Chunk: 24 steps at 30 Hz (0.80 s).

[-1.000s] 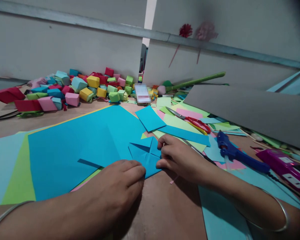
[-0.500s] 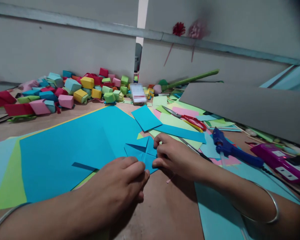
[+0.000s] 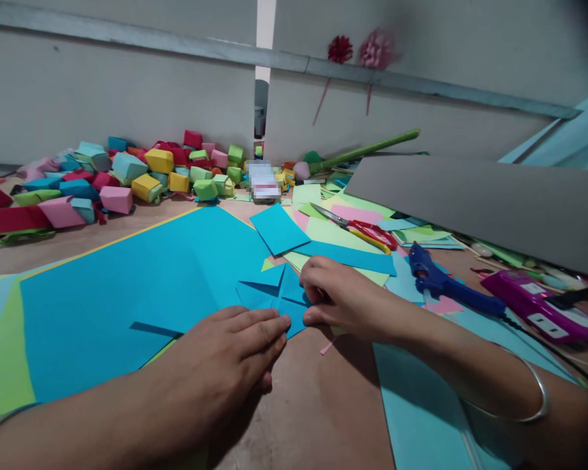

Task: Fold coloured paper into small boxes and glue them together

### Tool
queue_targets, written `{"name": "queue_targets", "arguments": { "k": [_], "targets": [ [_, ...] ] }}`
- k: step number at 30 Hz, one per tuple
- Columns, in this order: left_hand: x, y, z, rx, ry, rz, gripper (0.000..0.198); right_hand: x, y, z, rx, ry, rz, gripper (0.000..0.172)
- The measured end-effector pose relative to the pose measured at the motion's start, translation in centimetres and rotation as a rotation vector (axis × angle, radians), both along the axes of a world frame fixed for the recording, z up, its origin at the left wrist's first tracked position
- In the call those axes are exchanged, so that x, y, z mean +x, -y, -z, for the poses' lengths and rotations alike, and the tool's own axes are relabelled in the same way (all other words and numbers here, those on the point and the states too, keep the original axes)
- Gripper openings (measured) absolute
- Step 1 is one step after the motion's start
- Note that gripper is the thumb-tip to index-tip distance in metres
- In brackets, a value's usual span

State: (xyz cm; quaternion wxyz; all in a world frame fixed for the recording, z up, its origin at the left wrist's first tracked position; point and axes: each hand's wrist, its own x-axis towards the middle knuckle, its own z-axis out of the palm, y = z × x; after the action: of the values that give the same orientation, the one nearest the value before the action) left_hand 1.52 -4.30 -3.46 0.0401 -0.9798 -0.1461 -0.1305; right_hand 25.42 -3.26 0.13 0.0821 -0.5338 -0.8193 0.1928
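Note:
A small folded blue paper square (image 3: pixel 294 284) with flaps meeting at its middle lies between my hands. My left hand (image 3: pixel 240 346) rests with stretched fingers on its near left part and covers that corner; the thumb tip shows below, off the paper. At the right corner my right hand (image 3: pixel 336 294) pinches the square between thumb and curled fingers. Just behind it lie a plain blue square (image 3: pixel 278 228) and a long blue paper strip (image 3: pixel 355 256). A large blue sheet (image 3: pixel 122 294) spreads out to the left, partly under my left forearm.
Red-handled scissors (image 3: pixel 372 234) lie on paper scraps at the right. Beyond my right forearm are a blue glue gun (image 3: pixel 451 288) and a purple power strip (image 3: pixel 534 303). Folded paper blocks (image 3: pixel 127 166) are heaped at the back left. A grey board (image 3: pixel 470 202) leans in from the right.
My left hand's fingers have straightened and flattened onto the folded square, where they were bent before. My right hand keeps its pinch. The whole view has shifted slightly.

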Motion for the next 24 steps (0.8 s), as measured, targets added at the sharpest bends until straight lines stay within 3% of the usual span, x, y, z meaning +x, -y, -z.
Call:
{"name": "queue_targets", "arguments": {
  "k": [12, 16, 21, 24],
  "targets": [
    [0.1, -0.5, -0.2, -0.012, 0.001, 0.015, 0.038, 0.6, 0.0, -1.6, -0.068, 0.089, -0.034, 0.019],
    [0.0, -0.2, -0.6, -0.047, 0.012, 0.022, 0.036, 0.7, 0.9, -1.2, 0.053, 0.183, -0.081, 0.017],
    [0.0, 0.6, -1.1, -0.162, 0.116, -0.046, 0.029, 0.2, 1.9, -0.5, 0.230, 0.159, -0.318, 0.017],
    [0.2, 0.9, -1.3, -0.222, 0.205, -0.081, 0.020, -0.4, 2.3, -0.5, 0.282, 0.218, -0.377, 0.015]
  ]
}}
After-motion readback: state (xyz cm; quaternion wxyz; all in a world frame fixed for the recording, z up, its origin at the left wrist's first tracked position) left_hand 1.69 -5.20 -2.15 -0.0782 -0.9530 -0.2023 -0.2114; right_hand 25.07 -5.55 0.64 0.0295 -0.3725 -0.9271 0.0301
